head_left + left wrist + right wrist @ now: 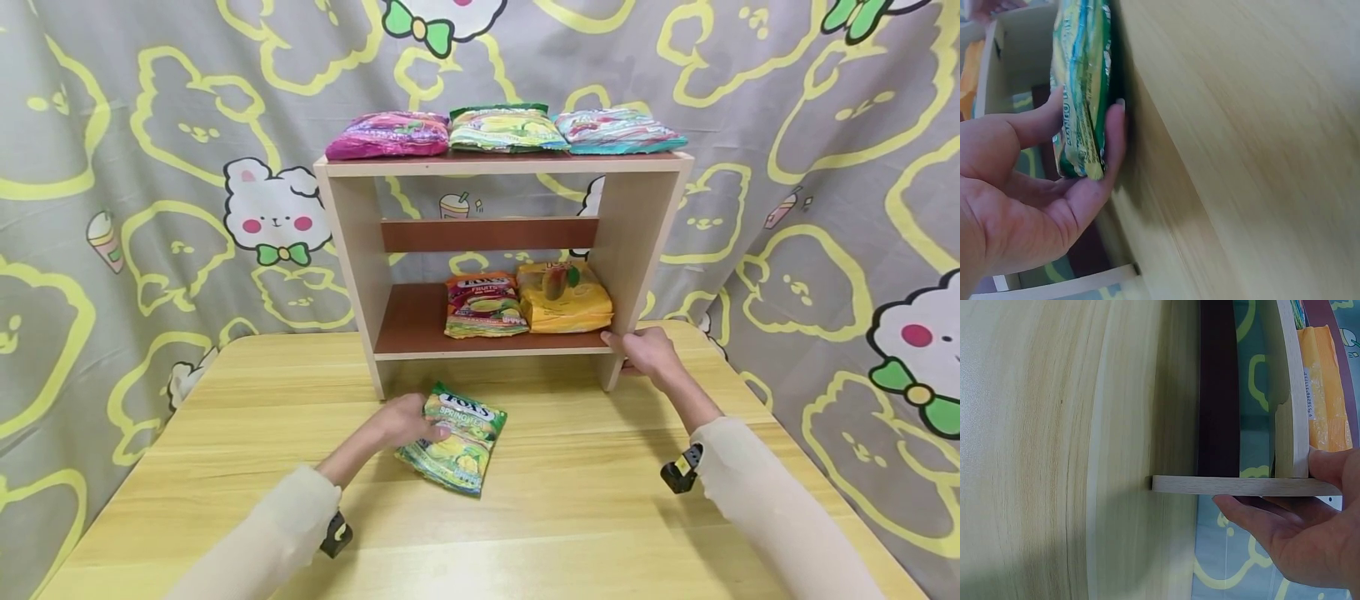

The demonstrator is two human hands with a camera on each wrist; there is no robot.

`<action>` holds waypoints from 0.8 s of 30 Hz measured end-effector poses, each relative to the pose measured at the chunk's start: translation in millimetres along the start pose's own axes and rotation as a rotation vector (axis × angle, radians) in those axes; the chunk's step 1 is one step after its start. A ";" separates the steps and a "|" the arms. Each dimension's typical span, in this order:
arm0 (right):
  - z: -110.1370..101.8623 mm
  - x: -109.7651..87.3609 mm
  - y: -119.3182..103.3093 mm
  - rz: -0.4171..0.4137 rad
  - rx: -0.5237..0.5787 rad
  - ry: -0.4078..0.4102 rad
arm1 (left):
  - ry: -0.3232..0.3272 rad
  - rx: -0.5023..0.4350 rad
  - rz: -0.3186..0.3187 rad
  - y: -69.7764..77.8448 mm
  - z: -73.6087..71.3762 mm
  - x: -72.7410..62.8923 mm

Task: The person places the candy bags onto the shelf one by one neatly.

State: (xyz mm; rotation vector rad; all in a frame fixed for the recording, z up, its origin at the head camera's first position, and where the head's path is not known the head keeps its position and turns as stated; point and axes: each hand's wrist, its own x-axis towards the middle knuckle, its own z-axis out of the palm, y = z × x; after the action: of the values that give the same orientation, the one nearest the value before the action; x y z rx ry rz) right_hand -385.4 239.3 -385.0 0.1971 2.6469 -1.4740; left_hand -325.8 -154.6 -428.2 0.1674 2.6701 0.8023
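My left hand (405,419) pinches a green and yellow candy bag (467,437) by its left side, low over the table in front of the shelf. The left wrist view shows the bag (1079,75) edge-on, the thumb on one face and fingers on the other. At the small wooden shelf (495,353), my right hand (647,352) grips the right side panel near the lower board. In the right wrist view the thumb is inside the side panel (1210,485), with fingers along its outer face. A yellow candy bag (566,300) lies just inside, near that thumb.
Beside the yellow bag on the lower board lies a red and orange candy bag (486,307). On top sit a purple bag (393,135), a green bag (508,129) and a turquoise bag (618,132). A patterned curtain (172,108) surrounds the wooden table (570,517).
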 end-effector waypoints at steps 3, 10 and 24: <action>-0.1 0.2 0.0 0.002 0.002 0.005 | 0.011 -0.029 0.004 1.6 -0.4 -0.1; 0.0 0.1 0.0 -0.001 -0.002 0.025 | 0.088 -0.049 0.057 6.9 -1.2 -3.0; 1.2 -1.5 -1.2 0.004 0.002 0.033 | 0.165 -0.131 0.085 9.8 2.2 1.4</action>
State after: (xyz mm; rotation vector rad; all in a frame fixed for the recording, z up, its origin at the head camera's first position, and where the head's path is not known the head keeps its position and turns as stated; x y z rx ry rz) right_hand -384.1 237.6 -384.4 0.2285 2.6685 -1.4854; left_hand -326.2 -145.0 -424.9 0.1908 2.7669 1.0576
